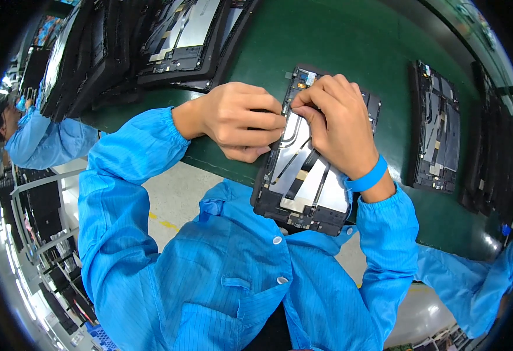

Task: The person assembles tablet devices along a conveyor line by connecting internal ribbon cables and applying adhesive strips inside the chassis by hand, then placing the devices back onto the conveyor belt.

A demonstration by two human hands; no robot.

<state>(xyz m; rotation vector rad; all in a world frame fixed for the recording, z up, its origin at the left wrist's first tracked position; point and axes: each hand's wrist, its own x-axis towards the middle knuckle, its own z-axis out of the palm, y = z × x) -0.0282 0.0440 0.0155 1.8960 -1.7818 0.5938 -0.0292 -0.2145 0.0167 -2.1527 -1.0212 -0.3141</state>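
Observation:
An opened tablet [332, 190] lies in a dark frame at the front edge of the green table, its silver inner plates, dark ribbon cables and black rim showing. My left hand [239, 121] is closed at the tablet's upper left edge, fingers curled and fingertips against the rim. Over the upper part of the tablet bends my right hand [339, 124], thumb and index finger pinched close to the left fingertips. Whatever lies between the fingers of either hand is hidden or too small to name. A blue band [368, 176] circles my right wrist.
Stacked open tablets in black foam trays [177, 67] stand at the table's left. Another open tablet [437, 131] rests on the right, beside a row of dark trays [490, 152]. A person in blue [52, 140] is at far left; another blue sleeve [472, 286] shows lower right.

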